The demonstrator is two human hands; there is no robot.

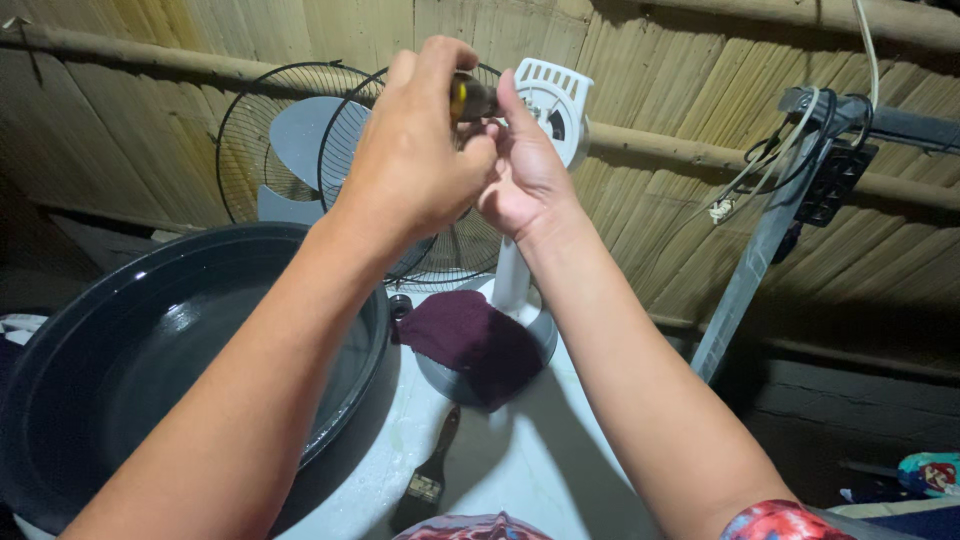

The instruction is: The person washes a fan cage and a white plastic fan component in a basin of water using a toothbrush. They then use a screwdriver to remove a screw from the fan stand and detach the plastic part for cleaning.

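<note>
Both hands, left hand [415, 150] and right hand [525, 175], close fingers round screwdriver [470, 98] beside fan motor housing [555, 105].

The far wall [300, 30] is made of flat bamboo strips, pale yellow, with round bamboo poles [700, 155] running across it. At the right, a grey metal bar [750, 270] leans against the wall, and a black power strip [835, 180] with white and black cables [770, 150] hangs from a dark rail [900, 122] above it. Light falls strongly on the wall from the near side, while the lower right corner stays dark. Some colourful cloth [930, 475] lies there, near the floor.
</note>
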